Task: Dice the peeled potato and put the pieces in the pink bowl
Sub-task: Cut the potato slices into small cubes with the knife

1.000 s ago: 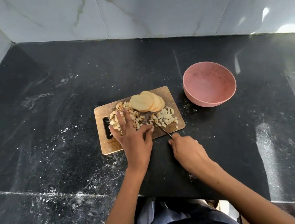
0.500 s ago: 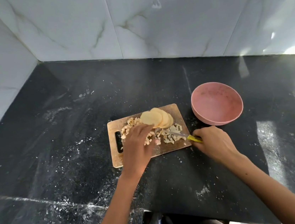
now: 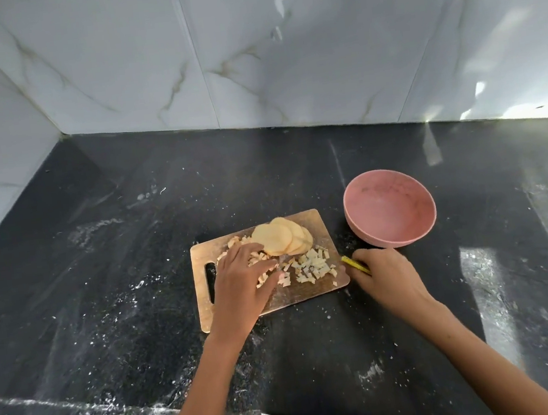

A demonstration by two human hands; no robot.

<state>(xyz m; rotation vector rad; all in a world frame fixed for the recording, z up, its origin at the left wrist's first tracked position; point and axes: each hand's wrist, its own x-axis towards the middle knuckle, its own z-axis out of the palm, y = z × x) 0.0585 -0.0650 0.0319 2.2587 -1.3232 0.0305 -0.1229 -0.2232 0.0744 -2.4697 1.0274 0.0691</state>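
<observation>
A small wooden cutting board (image 3: 315, 219) lies on the black counter. At its far edge is a stack of round potato slices (image 3: 279, 237). Diced potato pieces (image 3: 312, 266) are spread across its middle. My left hand (image 3: 240, 283) is on the board, with fingers and thumb curled round some of the dice at the left of the pile. My right hand (image 3: 386, 278) rests on the counter just off the board's right edge and grips a knife by its yellow handle (image 3: 355, 265); the blade is hard to make out. The pink bowl (image 3: 389, 207) stands to the right of the board with nothing in it.
White marble-look tiled walls close the counter at the back and the left. The black counter (image 3: 138, 293) is dusted with white specks. Its front edge runs just below my forearms.
My left hand went from lying flat on the dice to curling round them. My right hand drew the knife off the board to its right edge, near the bowl. The camera tilted up.
</observation>
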